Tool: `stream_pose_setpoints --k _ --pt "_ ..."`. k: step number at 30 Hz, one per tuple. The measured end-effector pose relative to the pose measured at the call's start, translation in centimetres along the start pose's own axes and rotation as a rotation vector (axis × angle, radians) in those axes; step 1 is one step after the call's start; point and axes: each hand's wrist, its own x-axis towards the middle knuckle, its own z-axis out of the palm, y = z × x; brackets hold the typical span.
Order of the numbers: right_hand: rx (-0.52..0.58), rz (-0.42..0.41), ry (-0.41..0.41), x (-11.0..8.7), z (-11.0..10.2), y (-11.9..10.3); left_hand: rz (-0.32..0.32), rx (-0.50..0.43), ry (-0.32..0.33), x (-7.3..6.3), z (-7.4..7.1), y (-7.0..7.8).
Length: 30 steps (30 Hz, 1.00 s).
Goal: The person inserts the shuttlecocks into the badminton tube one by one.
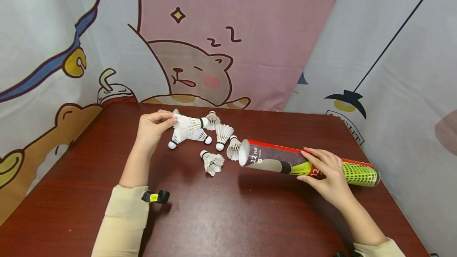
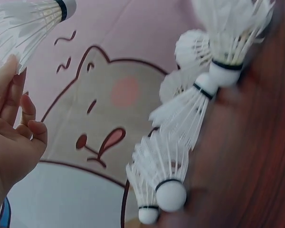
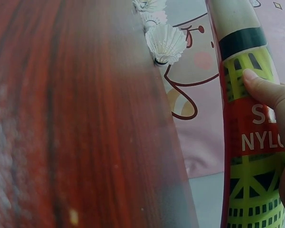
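Shuttlecock point(image 1: 192, 123) with a dark band round its cork is held above the tabletop point(image 1: 200, 217), its feather ends pinched between the thumb and fingers of the left hand point(image 1: 151, 128); its cork points rightward; the other fingers of that hand curl loosely; the right hand point(image 1: 326, 173) grips a printed tube point(image 1: 267, 157), thumb on the near side and fingers over the top; the tube's open end faces left, and its body slants down to the right; whether its far end touches the tabletop I cannot tell; six loose shuttlecocks point(image 1: 223, 132) lie clustered between the left hand and the tube, two partly beneath the held one; behind the tabletop hangs a curtain point(image 1: 271, 50) printed with a sleeping cartoon animal.
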Motion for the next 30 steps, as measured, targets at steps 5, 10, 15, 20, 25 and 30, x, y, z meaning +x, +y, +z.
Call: stream_pose_setpoints --k 5,10,15,20,25,30 --pt "-0.004 -0.001 0.002 -0.1 0.1 0.0 -0.015 0.012 -0.065 -0.3 1.7 0.0" --pt "-0.007 -0.002 0.005 0.0 0.1 -0.1 -0.006 0.078 -0.134 -0.8 3.1 -0.1" --pt "-0.015 0.006 0.001 0.0 0.1 -0.1 0.008 0.096 -0.213 -1.1 4.7 -0.4" --pt "-0.014 0.005 0.008 0.0 0.1 -0.1 0.000 0.122 -0.282 -1.7 6.3 -1.0" --pt "-0.010 0.001 0.006 0.1 0.1 -0.2 -0.019 0.128 -0.327 -2.5 7.7 -1.8" --pt "0.007 -0.004 0.005 0.2 0.0 -0.4 -0.078 0.110 -0.333 -3.2 9.2 -2.4"
